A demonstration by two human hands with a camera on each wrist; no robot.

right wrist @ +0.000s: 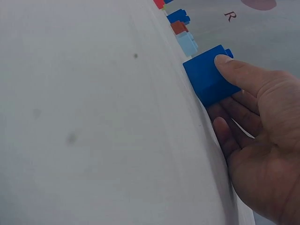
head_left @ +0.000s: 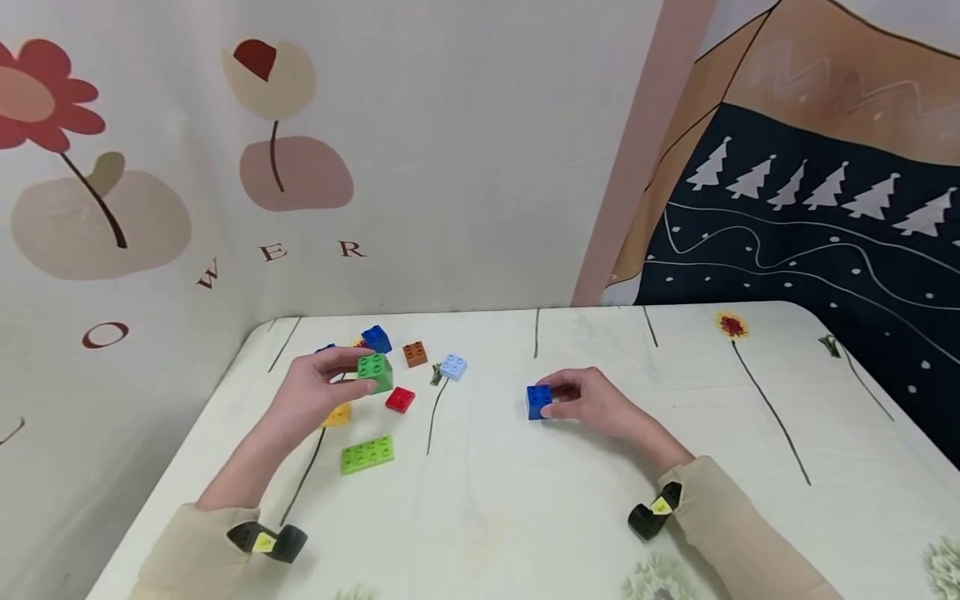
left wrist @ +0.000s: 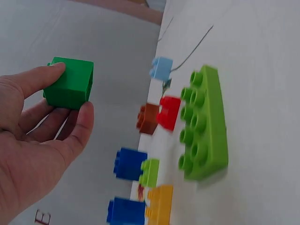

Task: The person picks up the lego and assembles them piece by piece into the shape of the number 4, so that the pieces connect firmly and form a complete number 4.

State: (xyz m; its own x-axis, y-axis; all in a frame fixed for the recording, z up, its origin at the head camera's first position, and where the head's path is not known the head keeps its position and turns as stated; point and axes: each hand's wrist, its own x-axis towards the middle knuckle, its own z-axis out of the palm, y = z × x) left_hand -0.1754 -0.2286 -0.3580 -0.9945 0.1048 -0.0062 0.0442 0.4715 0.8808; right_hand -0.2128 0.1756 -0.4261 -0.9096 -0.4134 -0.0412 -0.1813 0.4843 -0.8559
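In the head view my left hand (head_left: 313, 385) pinches a green building block (head_left: 377, 372) between thumb and fingers. The left wrist view shows this green block (left wrist: 71, 83) held above the table. Further right, my right hand (head_left: 592, 402) grips a blue building block (head_left: 538, 402) by its right side. This blue block (right wrist: 211, 76) is at the tabletop in the right wrist view, with the thumb on one face and fingers behind. Below the left hand lies a flat lime green block (head_left: 367, 455) with studs up. A red block (head_left: 400, 400) lies just right of the green one.
Behind the red block are a brown block (head_left: 415, 354), a light blue block (head_left: 453, 367) and another blue block (head_left: 377, 339). A yellow block (head_left: 337, 415) is partly hidden by the left hand. The white tablecloth (head_left: 480, 492) bears printed flowers; a printed curtain (head_left: 465, 167) hangs behind.
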